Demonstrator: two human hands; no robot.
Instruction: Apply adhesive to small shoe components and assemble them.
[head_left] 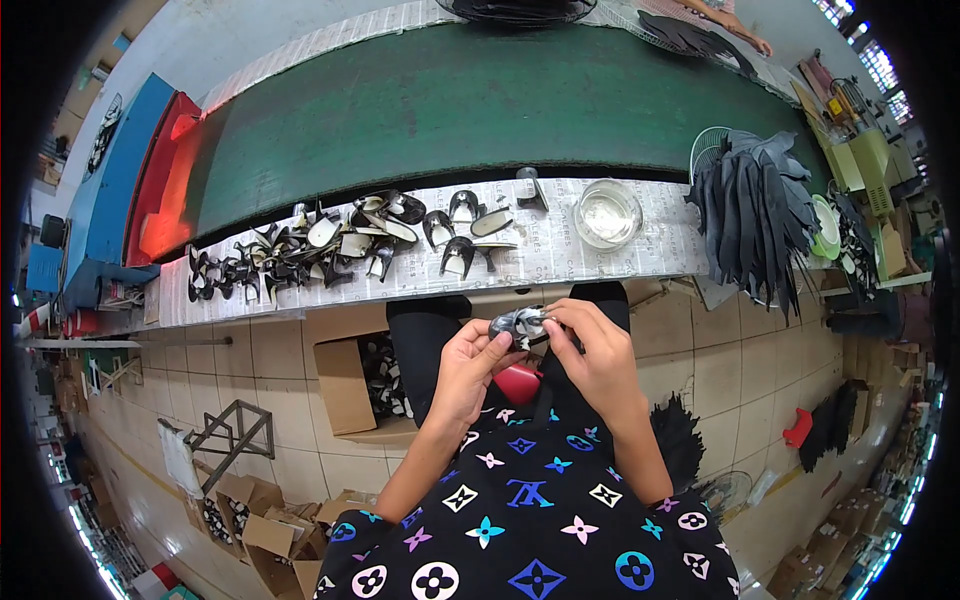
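Observation:
Above my lap I hold a small black-and-white piece, which looks like a shoe heel with a dark covering. My left hand grips its left side between thumb and fingers. At its right end my right hand pinches it, the fingertips closed on its pale edge. On the bench ahead lies a heap of similar black heels with cream faces. A few more heels sit apart to the right of the heap. Beyond them stands a round clear bowl with something pale inside.
A green conveyor belt runs behind the paper-covered bench. Dark strips hang over a wire basket at right. An open carton of pieces is by my left knee. A co-worker's hand is at far right.

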